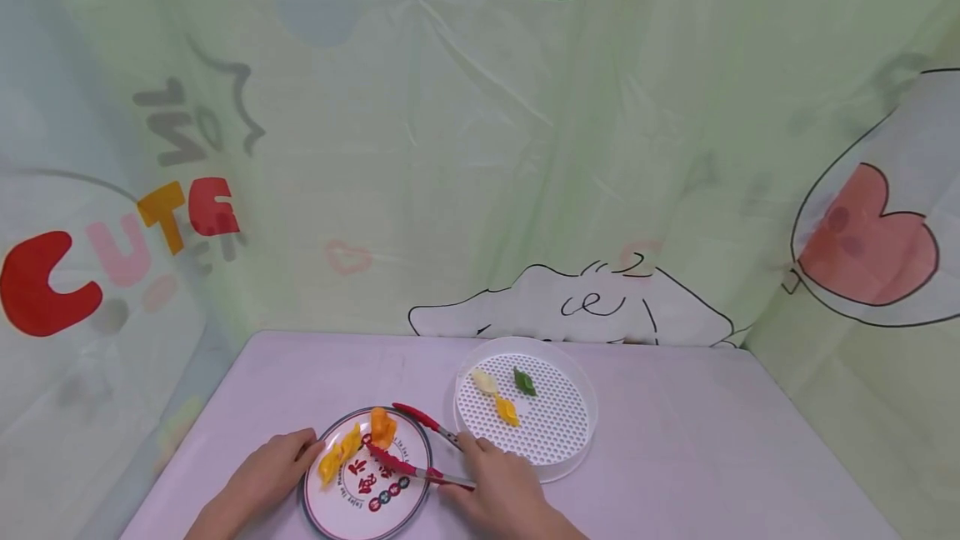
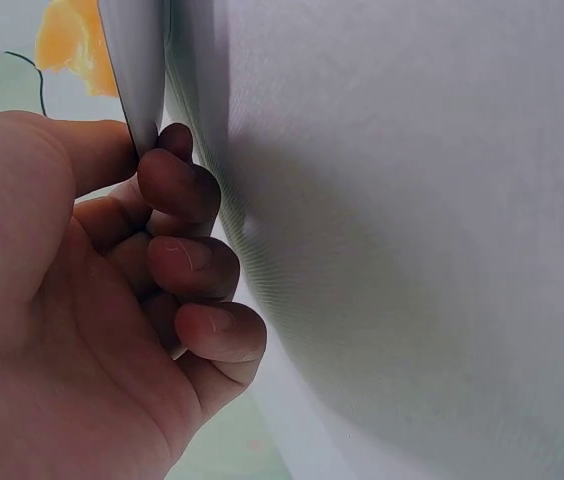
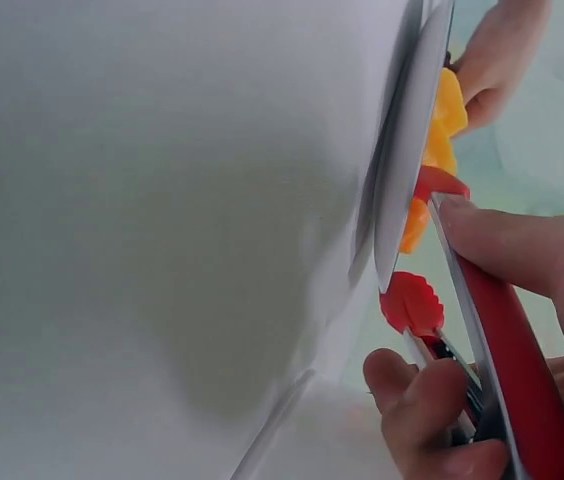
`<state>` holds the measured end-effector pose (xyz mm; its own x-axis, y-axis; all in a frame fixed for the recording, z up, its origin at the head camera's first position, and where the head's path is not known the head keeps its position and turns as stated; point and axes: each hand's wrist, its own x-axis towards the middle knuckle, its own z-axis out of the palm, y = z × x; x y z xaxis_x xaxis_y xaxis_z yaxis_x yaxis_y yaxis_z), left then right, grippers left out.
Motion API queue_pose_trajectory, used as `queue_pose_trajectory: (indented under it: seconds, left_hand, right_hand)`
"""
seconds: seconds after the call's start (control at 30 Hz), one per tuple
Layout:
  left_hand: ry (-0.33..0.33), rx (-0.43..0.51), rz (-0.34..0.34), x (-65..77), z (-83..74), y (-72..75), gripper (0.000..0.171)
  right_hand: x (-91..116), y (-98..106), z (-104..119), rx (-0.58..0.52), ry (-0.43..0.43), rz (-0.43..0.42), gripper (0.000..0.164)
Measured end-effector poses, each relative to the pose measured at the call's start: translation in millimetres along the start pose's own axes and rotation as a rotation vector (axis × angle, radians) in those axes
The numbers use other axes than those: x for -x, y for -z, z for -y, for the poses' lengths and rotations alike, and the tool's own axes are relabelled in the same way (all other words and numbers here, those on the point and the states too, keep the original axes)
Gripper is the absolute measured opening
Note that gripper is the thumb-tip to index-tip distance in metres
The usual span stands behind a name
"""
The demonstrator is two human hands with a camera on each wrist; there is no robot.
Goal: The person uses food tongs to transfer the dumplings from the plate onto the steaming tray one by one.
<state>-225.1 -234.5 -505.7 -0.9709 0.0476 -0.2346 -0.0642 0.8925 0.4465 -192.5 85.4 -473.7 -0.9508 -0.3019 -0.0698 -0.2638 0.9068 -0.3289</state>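
My left hand (image 1: 270, 467) holds the left rim of a white plate (image 1: 341, 511) with red print and a dark edge; the left wrist view shows thumb and fingertips pinching that rim. On the plate lie a twisted yellow piece (image 1: 341, 454) and a lumpy orange piece (image 1: 382, 428). My right hand (image 1: 502, 483) grips metal tongs (image 3: 507, 370) with red tips and red handle covers. Their arms are spread, one red tip (image 1: 408, 413) on the far side of the orange piece, the other over the plate on its near side. Whether either tip touches it I cannot tell.
Behind the right hand stands a round white perforated tray (image 1: 558, 432). In it lie a cream piece (image 1: 484, 382), a green piece (image 1: 524, 382) and a yellow piece (image 1: 507, 411). A printed curtain (image 1: 480, 148) hangs around the pale table (image 1: 675, 440).
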Motion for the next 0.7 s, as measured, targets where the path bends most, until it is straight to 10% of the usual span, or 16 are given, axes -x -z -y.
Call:
queue_pose_trajectory:
  seconds: [0.7]
  left_hand:
    - [0.0, 0.012, 0.003, -2.0, 5.0, -2.1, 0.023]
  right_hand:
    - [1.2, -2.3, -3.6, -0.041, -0.03, -0.066, 0.061]
